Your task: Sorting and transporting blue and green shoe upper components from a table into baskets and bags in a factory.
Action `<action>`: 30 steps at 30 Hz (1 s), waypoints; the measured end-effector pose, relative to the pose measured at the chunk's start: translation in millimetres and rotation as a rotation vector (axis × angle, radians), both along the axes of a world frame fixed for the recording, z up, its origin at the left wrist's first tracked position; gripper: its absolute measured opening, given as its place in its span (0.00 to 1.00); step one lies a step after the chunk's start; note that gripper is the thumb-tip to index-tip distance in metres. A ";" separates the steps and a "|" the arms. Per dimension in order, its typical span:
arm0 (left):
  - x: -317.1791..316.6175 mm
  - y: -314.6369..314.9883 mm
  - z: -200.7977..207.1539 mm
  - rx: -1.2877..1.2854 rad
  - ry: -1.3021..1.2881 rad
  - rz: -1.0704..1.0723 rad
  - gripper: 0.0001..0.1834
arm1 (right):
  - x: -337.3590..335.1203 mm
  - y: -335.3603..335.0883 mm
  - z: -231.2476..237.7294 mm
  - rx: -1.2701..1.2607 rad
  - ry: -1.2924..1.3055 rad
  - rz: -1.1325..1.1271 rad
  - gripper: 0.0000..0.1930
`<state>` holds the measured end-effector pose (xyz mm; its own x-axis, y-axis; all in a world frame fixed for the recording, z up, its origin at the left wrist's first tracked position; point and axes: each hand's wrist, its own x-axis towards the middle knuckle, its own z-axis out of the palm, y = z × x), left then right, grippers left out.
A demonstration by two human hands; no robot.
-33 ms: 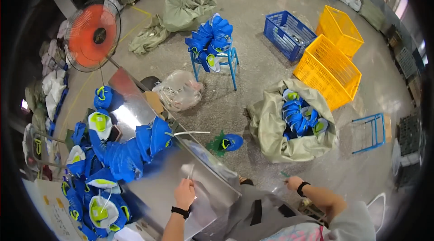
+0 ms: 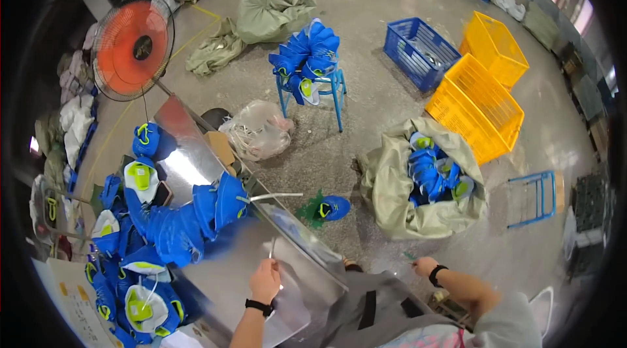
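Low over the metal table point(image 2: 297, 269), my left hand point(image 2: 266, 281) is closed in a pinch on a thin pale strip point(image 2: 272, 247); its exact kind is unclear. Out to the right, past the table, my right hand point(image 2: 425, 266) has its fingers pressed together. A small dark green bit point(image 2: 409, 256) shows at their tips, too small to name. A nested row of blue shoe uppers point(image 2: 176, 227) lies on the table ahead of my left hand, with a white strap point(image 2: 277, 196) sticking out from its end. More blue uppers with yellow-green linings point(image 2: 140, 309) are heaped at the left.
A fan point(image 2: 134, 47) stands at the far left. Blue uppers sit on a blue stool point(image 2: 339, 103); others fill an open sack point(image 2: 385, 211). A single upper point(image 2: 335, 207) lies on the floor by green scraps point(image 2: 312, 209). Yellow crates point(image 2: 477, 110) and a blue crate point(image 2: 418, 54) stand at the right.
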<state>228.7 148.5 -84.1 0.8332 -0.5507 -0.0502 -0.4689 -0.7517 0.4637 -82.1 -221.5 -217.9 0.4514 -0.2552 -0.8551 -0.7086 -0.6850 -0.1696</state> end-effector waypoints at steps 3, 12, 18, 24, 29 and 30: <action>20.4 -8.5 7.2 0.207 0.081 -0.139 0.27 | 40.1 -38.1 -44.6 -0.030 0.006 0.107 0.15; 29.2 -33.8 34.7 0.132 0.769 0.423 0.15 | 276.3 -47.5 -291.6 0.076 -0.184 0.364 0.22; 5.5 -30.1 38.8 0.029 0.925 1.026 0.15 | 393.1 -1.9 -408.6 0.196 0.086 0.455 0.23; -7.9 -29.6 37.1 -0.243 0.840 1.575 0.14 | 378.0 10.2 -474.2 0.215 0.007 0.084 0.20; 29.2 -71.2 29.7 0.173 0.766 0.674 0.15 | 375.9 8.1 -389.3 0.257 -0.495 0.042 0.11; 9.8 -31.0 23.7 0.020 0.860 0.503 0.27 | 379.1 1.4 -357.1 0.281 -0.653 -0.033 0.09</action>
<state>238.5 117.5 -60.5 0.6453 -0.1362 -0.7517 0.3960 -0.7818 0.4816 297.0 -220.1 -574.9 0.8897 -0.0871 -0.4482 -0.4217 -0.5331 -0.7335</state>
